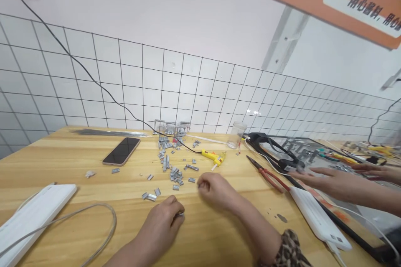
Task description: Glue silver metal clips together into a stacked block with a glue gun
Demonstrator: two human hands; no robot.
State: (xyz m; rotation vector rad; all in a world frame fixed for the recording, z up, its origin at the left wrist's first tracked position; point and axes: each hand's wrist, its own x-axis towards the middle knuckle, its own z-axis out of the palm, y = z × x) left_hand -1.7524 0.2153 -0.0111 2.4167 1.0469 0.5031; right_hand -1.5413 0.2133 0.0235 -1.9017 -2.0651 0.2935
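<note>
My left hand (pixel 163 225) rests on the wooden table (pixel 62 162) near its front, fingers curled and pinched on a small grey metal piece (pixel 179 215). My right hand (pixel 216 191) lies just to the right, knuckles up and fingers curled under; what is in them is hidden. Several small grey metal pieces (pixel 175 173) lie scattered right behind both hands. A yellow glue gun (pixel 213 157) lies beyond them on a black cord.
A phone (pixel 121 151) lies face up at back left, thin metal rods (pixel 109 133) behind it. White power strips lie at the left (pixel 34 210) and right (pixel 316 214). Red-handled pliers (pixel 266 173), a clear cup (pixel 235 135) and another person's hands (pixel 328 179) are on the right.
</note>
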